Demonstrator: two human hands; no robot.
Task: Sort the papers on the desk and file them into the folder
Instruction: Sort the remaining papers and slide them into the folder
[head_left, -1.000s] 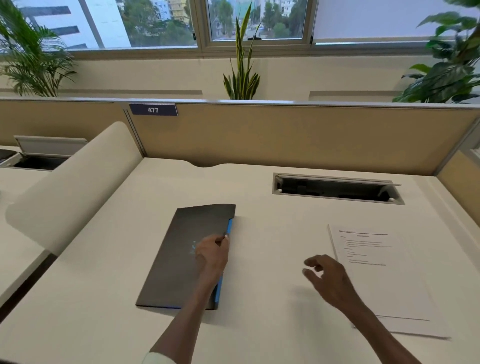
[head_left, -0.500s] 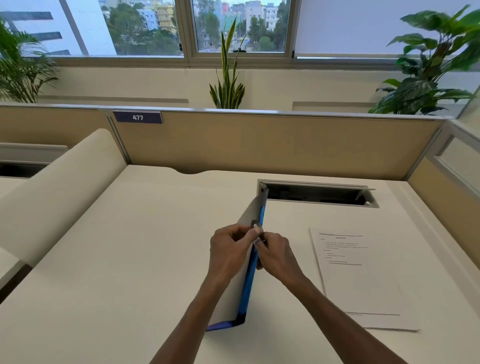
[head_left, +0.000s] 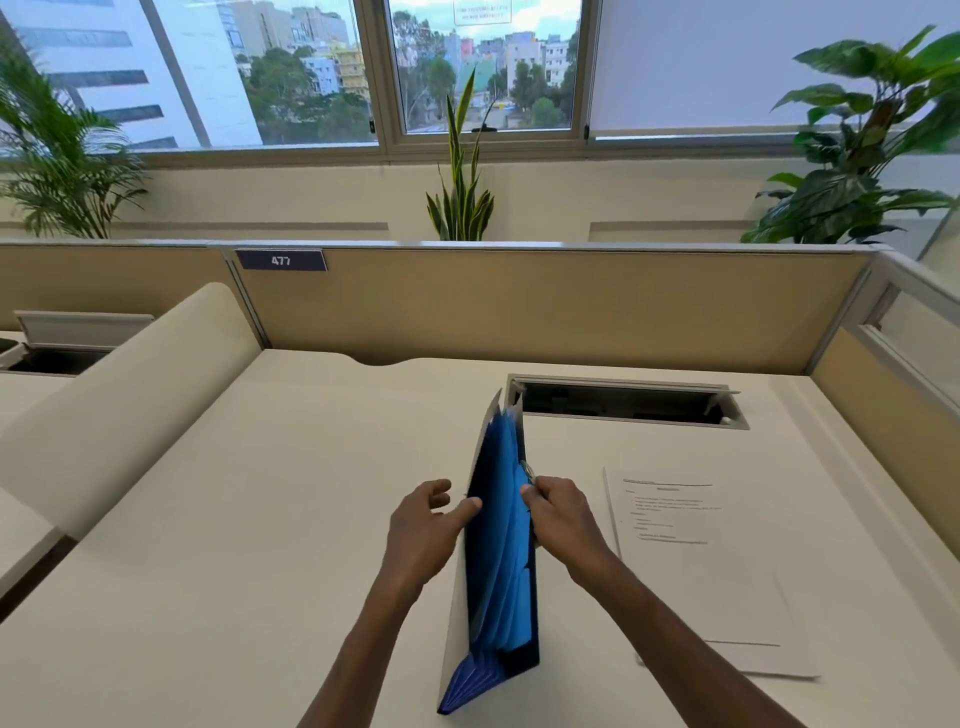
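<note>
Head view shows the folder (head_left: 498, 545) standing on edge mid-desk and now spread so its blue pockets fan open, where half a second ago both hands held it nearly closed; by my reading it is ready to take the papers (head_left: 711, 577) lying just to its right. Left hand (head_left: 423, 525) has fingers loosely apart, thumb touching the outer cover, while the right hand (head_left: 558, 512) pinches the opposite flap.

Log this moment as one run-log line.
stage: opening folder on edge | left hand: thumb on its left cover | right hand: pinching its right side | papers: flat on desk, unfiled
</note>
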